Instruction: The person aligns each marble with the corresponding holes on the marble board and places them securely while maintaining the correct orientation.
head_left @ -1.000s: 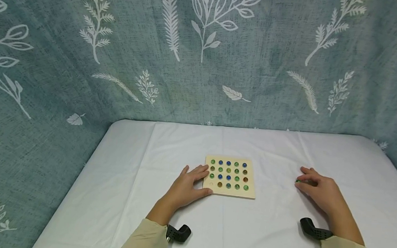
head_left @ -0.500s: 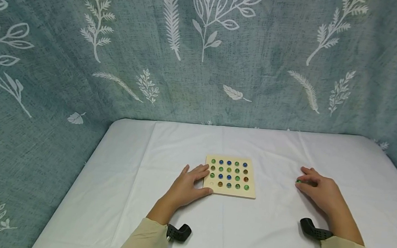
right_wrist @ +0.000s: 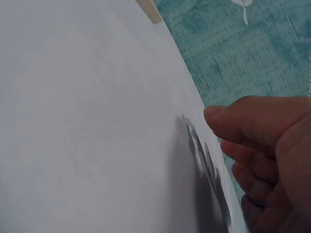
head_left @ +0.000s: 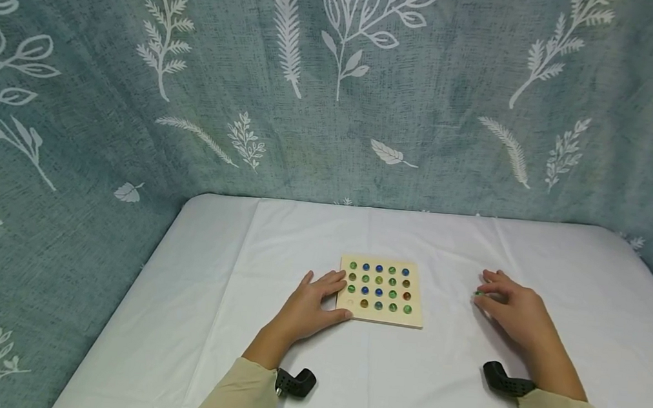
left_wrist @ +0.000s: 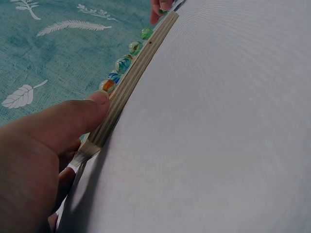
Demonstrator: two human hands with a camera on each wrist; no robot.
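A square wooden board (head_left: 389, 321) lies flat on the white cloth, with rows of glass marbles (head_left: 378, 292) in green, blue, amber and brown. Its front left hollow (head_left: 350, 302) holds no marble. My left hand (head_left: 308, 306) holds the board's near left corner, thumb at the front edge and fingers at the left side. In the left wrist view the thumb presses beside an orange-streaked marble (left_wrist: 108, 86). To the right of the board, my right hand (head_left: 518, 311) pinches a green marble (head_left: 478, 294) between thumb and fingers; in the right wrist view the thumb hides it.
White cloth (head_left: 433, 382) covers the table and has light creases. A teal curtain (head_left: 309, 131) with pale leaf prints hangs behind and at the sides. Black camera mounts sit on the left wrist (head_left: 296, 383) and right wrist (head_left: 506, 380).
My right hand has shifted slightly left towards the board, with the green marble still pinched. The left hand keeps its place on the board. The head view has shifted a little.
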